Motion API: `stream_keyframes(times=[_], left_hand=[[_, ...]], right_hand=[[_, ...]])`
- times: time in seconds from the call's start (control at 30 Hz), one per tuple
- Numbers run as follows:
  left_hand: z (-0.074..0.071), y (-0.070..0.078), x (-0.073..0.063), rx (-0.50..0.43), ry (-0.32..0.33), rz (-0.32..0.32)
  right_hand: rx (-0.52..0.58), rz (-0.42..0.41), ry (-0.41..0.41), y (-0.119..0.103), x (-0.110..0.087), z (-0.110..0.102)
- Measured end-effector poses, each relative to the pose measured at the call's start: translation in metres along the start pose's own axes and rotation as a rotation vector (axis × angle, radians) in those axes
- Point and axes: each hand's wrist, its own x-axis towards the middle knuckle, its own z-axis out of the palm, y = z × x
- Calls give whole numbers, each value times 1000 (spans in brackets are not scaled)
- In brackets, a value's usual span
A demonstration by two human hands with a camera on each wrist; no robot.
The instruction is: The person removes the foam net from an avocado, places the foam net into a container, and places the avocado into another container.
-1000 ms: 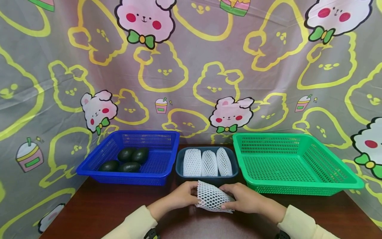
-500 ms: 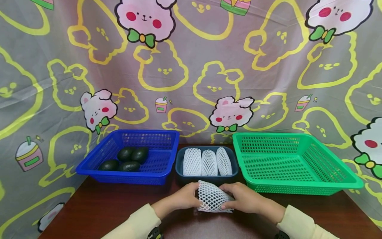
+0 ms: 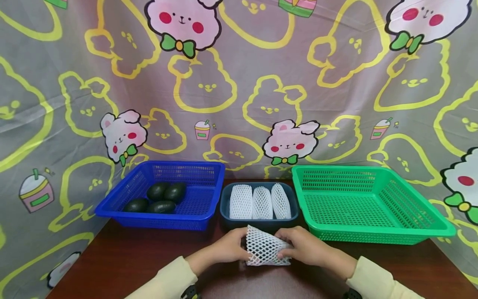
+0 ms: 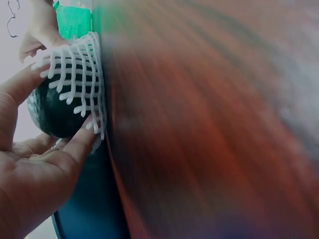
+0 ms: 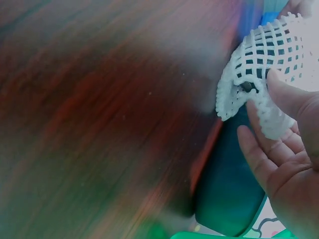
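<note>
A white foam net sleeve (image 3: pixel 264 250) is stretched around a dark green avocado (image 4: pixel 56 115), held between both hands just above the table. At the sleeve's wide end, my left hand (image 3: pixel 232 246) grips its edge and the avocado, whose end sticks out of the net in the left wrist view. My right hand (image 3: pixel 307 246) pinches the sleeve's other end between thumb and fingers. Through the mesh in the right wrist view the avocado shows dark. Behind the hands, a dark blue-grey tub (image 3: pixel 225 209) holds several white foam sleeves (image 3: pixel 240 202).
To the left stands a blue basket (image 3: pixel 198 218) with several dark avocados (image 3: pixel 161 207) in it. A green basket (image 3: pixel 373 231) stands to the right. Brown wooden tabletop (image 3: pixel 123 257) lies in front, and a patterned curtain (image 3: pixel 224 124) hangs close behind the baskets.
The sleeve's right end has shifted slightly and my right thumb sits a little higher on it. Both hands stay in nearly the same place, still holding the sleeve.
</note>
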Motion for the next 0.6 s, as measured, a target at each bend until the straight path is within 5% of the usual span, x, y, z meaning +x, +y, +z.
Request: stream_keyframes(times=[0.37, 0.6], left_hand=[[-12, -7, -10, -71, 18, -64], [-22, -9, -17, -100, 48, -82]], right_hand=[[-43, -112, 52, -5, 0, -4], [-49, -89, 37, -7, -1, -7]])
